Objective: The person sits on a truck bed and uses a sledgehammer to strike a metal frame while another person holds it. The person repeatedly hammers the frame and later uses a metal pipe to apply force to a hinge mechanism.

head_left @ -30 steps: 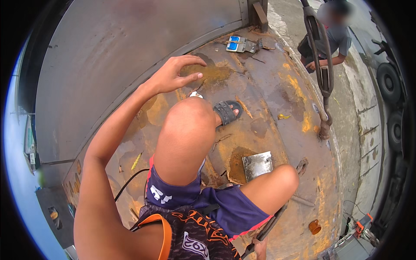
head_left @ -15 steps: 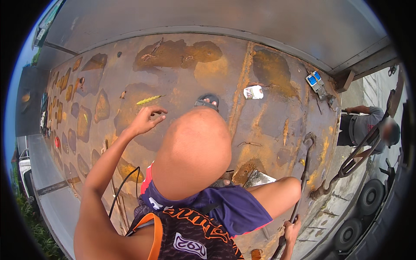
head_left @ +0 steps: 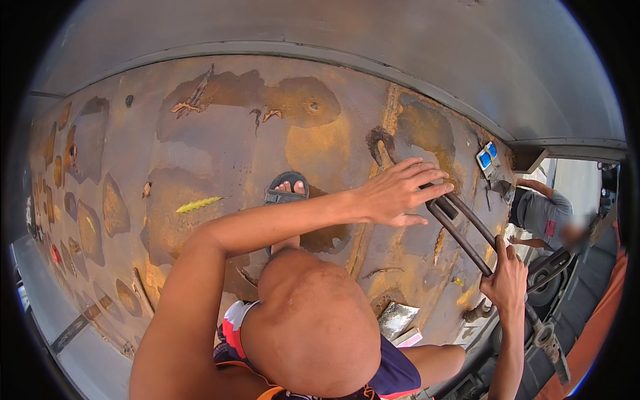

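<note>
A long rusty turnbuckle [head_left: 460,233] slants across the right half of the view, two parallel bars forming its frame. Its curved hook [head_left: 380,141] rests on or just over the stained metal floor [head_left: 233,160]. My right hand [head_left: 505,277] wraps around the lower end of the frame. Across the upper end, near the hook, lies my left hand [head_left: 400,192], fingers stretched and thumb apart; it hides the rod beneath. My sandalled foot [head_left: 288,188] stands left of the hook, my bent knee below it.
A grey metal wall [head_left: 320,23] bounds the far side. Blue-topped packages [head_left: 488,157] lie by the right edge. Beyond, a person in grey [head_left: 540,210] stands beside a second turnbuckle [head_left: 552,270]. A whitish flat piece [head_left: 397,320] and a yellow leaf [head_left: 199,205] lie on the floor.
My right hand has lifted the turnbuckle up and forward, its hook now farther from me. My left hand has swung right from over the floor onto it. The view has shifted.
</note>
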`<state>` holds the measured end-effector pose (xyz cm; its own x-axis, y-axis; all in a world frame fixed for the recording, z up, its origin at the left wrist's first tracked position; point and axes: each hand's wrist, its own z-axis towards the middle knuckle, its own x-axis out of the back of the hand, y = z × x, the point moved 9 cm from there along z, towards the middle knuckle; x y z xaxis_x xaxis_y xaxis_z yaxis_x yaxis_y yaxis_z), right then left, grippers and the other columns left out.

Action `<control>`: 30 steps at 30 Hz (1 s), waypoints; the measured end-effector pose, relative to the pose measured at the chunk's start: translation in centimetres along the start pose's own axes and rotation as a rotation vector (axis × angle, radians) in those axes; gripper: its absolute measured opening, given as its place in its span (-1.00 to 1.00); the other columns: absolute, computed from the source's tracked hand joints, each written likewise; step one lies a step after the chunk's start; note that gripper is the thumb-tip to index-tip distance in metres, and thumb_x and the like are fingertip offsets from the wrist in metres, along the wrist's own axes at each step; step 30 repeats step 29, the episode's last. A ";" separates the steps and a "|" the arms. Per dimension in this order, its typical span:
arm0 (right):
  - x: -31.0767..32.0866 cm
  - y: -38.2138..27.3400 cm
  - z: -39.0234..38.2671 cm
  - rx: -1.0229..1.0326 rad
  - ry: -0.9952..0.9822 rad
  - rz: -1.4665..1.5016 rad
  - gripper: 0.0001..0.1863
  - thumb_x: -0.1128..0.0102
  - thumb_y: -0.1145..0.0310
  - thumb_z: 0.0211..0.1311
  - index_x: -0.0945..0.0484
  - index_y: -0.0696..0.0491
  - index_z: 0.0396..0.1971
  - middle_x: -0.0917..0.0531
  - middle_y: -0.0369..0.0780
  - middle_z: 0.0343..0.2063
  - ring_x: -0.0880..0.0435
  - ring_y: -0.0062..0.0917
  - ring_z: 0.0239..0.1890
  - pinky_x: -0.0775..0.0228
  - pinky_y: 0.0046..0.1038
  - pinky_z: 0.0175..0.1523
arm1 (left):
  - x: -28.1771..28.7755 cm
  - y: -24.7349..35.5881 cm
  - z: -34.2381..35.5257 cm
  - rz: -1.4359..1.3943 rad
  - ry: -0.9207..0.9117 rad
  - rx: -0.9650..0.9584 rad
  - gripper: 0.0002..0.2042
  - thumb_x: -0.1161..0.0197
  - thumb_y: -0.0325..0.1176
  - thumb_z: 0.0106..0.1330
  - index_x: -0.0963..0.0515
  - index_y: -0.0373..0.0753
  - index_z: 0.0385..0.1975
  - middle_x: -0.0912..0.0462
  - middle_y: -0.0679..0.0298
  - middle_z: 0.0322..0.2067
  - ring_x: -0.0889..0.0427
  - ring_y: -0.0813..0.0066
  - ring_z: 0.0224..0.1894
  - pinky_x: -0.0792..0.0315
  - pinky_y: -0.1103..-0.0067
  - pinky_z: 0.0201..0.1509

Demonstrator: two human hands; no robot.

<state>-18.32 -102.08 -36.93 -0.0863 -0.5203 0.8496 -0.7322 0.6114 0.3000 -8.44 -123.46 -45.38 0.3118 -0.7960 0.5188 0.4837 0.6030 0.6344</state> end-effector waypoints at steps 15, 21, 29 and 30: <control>17.4 -20.0 23.3 0.397 0.142 -0.402 -0.16 -0.33 0.60 -0.26 -0.44 0.04 0.25 -0.51 -0.09 -0.29 -0.57 -0.17 -0.16 -0.47 -0.16 -0.02 | 8.7 -16.5 4.0 -0.094 0.374 0.357 -0.37 -0.47 -0.17 -0.10 -0.45 -0.22 0.04 -0.52 0.13 -0.14 -0.51 0.13 -0.09 -0.30 0.27 -0.02; 16.8 -16.4 22.9 0.413 0.521 -0.412 -0.60 -0.25 0.30 0.01 -0.55 0.02 -0.08 -0.52 -0.30 -0.42 -0.55 -0.49 -0.33 -0.36 -0.44 -0.22 | 8.4 -18.5 6.6 -0.139 0.391 0.453 -0.54 -0.44 -0.37 -0.32 -0.54 -0.20 -0.28 -0.46 0.30 -0.55 -0.48 0.28 -0.46 -0.26 0.40 -0.26; 14.7 -13.9 22.8 0.541 0.889 -0.412 -0.63 -0.34 0.29 0.00 -0.63 0.01 -0.12 -0.63 -0.33 -0.39 -0.64 -0.46 -0.20 -0.43 -0.25 0.03 | 5.6 -20.8 4.9 0.127 0.368 0.552 -0.46 -0.56 -0.29 -0.22 -0.53 -0.17 -0.15 -0.47 0.34 -0.45 -0.48 0.34 -0.38 -0.25 0.38 -0.15; 14.7 -13.9 22.8 0.541 0.889 -0.412 -0.63 -0.34 0.29 0.00 -0.63 0.01 -0.12 -0.63 -0.33 -0.39 -0.64 -0.46 -0.20 -0.43 -0.25 0.03 | 5.6 -20.8 4.9 0.127 0.368 0.552 -0.46 -0.56 -0.29 -0.22 -0.53 -0.17 -0.15 -0.47 0.34 -0.45 -0.48 0.34 -0.38 -0.25 0.38 -0.15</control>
